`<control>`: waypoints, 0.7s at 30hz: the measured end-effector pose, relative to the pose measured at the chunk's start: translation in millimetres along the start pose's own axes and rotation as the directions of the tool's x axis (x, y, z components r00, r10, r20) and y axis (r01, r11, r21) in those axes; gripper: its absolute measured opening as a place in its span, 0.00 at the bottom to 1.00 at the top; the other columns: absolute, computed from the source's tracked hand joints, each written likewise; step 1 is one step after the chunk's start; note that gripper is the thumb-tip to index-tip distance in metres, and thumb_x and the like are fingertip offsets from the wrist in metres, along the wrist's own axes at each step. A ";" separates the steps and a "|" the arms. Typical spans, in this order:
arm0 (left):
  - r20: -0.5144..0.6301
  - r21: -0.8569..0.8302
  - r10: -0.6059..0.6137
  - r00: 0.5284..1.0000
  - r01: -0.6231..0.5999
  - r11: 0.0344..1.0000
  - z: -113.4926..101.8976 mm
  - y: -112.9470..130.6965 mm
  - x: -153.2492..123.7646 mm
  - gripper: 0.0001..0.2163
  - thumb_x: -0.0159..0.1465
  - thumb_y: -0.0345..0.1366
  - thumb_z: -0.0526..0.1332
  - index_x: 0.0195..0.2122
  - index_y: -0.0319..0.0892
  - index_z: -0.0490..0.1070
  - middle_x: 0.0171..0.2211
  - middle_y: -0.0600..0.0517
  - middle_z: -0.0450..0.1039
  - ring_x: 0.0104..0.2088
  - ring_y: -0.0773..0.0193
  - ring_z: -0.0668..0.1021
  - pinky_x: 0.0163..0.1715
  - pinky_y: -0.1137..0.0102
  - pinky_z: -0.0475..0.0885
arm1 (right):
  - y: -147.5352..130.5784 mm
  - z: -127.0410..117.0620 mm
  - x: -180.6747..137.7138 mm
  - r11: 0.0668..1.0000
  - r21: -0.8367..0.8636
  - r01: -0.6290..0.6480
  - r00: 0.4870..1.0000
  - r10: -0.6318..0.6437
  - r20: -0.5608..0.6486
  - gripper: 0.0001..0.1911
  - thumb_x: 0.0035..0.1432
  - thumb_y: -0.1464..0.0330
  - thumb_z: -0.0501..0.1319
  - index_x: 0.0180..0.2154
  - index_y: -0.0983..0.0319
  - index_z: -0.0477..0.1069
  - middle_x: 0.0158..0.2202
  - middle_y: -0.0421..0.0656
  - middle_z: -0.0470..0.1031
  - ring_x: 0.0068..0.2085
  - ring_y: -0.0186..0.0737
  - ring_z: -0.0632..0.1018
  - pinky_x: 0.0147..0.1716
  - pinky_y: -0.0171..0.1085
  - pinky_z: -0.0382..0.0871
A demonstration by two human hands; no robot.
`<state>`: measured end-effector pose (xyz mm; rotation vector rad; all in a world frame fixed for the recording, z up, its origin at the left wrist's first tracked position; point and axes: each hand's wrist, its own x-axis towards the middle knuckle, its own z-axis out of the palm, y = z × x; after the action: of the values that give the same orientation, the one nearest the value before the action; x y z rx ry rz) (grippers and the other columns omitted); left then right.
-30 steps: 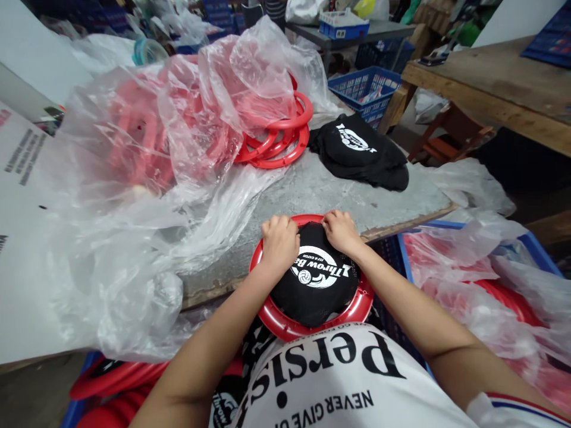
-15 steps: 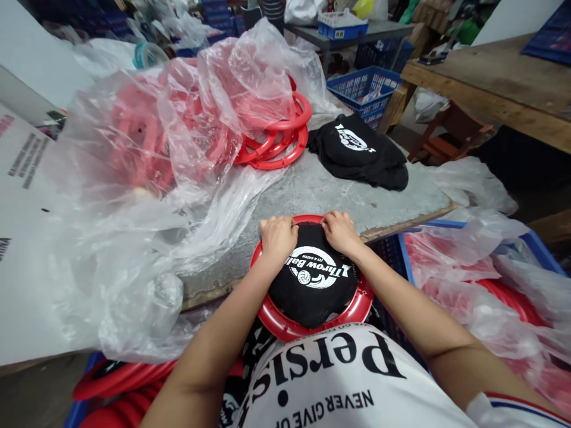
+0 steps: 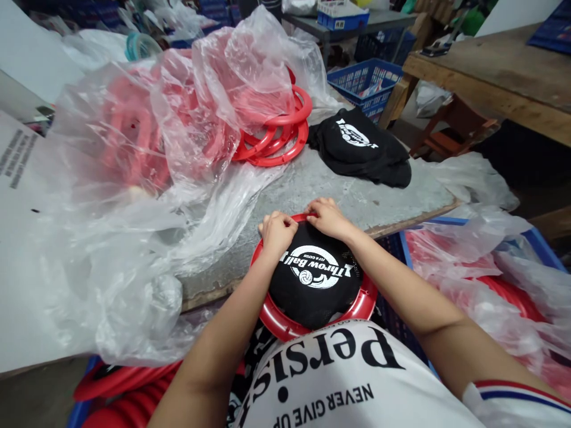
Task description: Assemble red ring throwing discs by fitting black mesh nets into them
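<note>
A red plastic ring (image 3: 285, 324) rests against my body at the near edge of the grey table (image 3: 321, 187). A black mesh net with a white "Throw Ball" logo (image 3: 319, 279) is stretched across it. My left hand (image 3: 277, 232) is closed in a fist on the net's far-left edge at the rim. My right hand (image 3: 328, 217) is closed too, pinching the net's edge at the top of the ring. The two hands sit close together.
A big clear plastic bag (image 3: 147, 137) of red rings covers the table's left; loose red rings (image 3: 279, 139) spill out. A pile of black nets (image 3: 361, 151) lies beyond. Blue crates with bagged red rings (image 3: 482, 261) stand right and below left. A wooden bench (image 3: 491, 77) is far right.
My right hand has slid left along the ring's top edge, closer to my left hand. The ring and net have stayed against my body.
</note>
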<state>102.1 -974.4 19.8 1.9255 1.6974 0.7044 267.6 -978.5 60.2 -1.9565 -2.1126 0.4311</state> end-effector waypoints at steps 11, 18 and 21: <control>-0.025 0.004 0.015 1.000 -0.015 1.000 6.0 -4.8 1.8 0.08 0.67 0.36 0.59 0.32 0.46 0.77 0.46 0.48 0.79 0.53 0.49 0.74 0.54 0.56 0.66 | 4.4 21.1 10.6 0.994 0.113 -0.014 0.999 0.020 -0.048 0.05 0.60 0.69 0.63 0.31 0.60 0.76 0.47 0.45 0.79 0.52 0.48 0.74 0.58 0.50 0.63; -0.054 0.036 0.017 0.998 -0.015 0.999 8.3 -4.6 0.9 0.08 0.67 0.35 0.58 0.33 0.45 0.76 0.45 0.47 0.79 0.52 0.51 0.74 0.53 0.58 0.66 | 7.2 26.5 12.8 0.994 0.110 -0.012 0.997 0.020 -0.070 0.06 0.61 0.67 0.63 0.31 0.60 0.75 0.48 0.45 0.79 0.52 0.48 0.74 0.58 0.50 0.62; -0.058 0.044 0.014 0.998 -0.011 0.999 9.1 -4.7 1.4 0.08 0.66 0.35 0.58 0.33 0.45 0.76 0.45 0.47 0.79 0.52 0.50 0.74 0.52 0.58 0.66 | 6.0 26.5 12.6 0.996 0.090 -0.023 0.997 0.030 -0.072 0.07 0.62 0.67 0.62 0.31 0.60 0.74 0.49 0.45 0.79 0.52 0.50 0.73 0.57 0.50 0.62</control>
<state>104.7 -972.6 10.0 1.9646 1.7507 0.7406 262.6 -967.1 32.9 -1.9224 -1.9900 0.4445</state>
